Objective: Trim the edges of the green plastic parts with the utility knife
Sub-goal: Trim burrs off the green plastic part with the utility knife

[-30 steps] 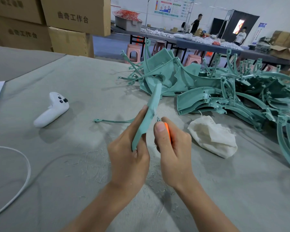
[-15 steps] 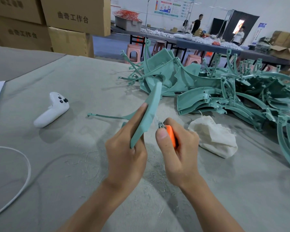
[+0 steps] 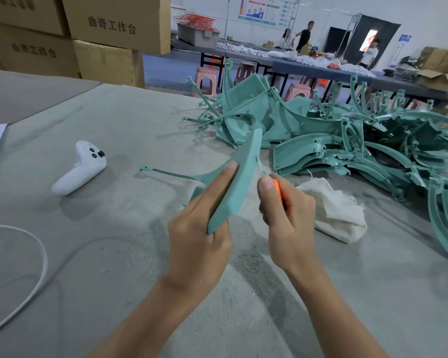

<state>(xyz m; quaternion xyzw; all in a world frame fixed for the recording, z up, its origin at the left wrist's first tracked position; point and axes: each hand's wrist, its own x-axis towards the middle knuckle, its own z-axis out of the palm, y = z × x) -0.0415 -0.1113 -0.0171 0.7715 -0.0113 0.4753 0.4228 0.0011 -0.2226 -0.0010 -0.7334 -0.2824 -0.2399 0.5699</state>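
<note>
green part (image 3: 239, 177) | tilted higher | left fingers (image 3: 217, 183) grip it | right fingers (image 3: 299, 209) pinch knife (image 3: 277, 188)

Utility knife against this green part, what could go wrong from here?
1. The utility knife in the right hand sits close to the left hand, whose fingertip rests on the green part; a slip could cut it.
2. The part is held off the table by that hand alone, so it may twist under the blade.
</note>
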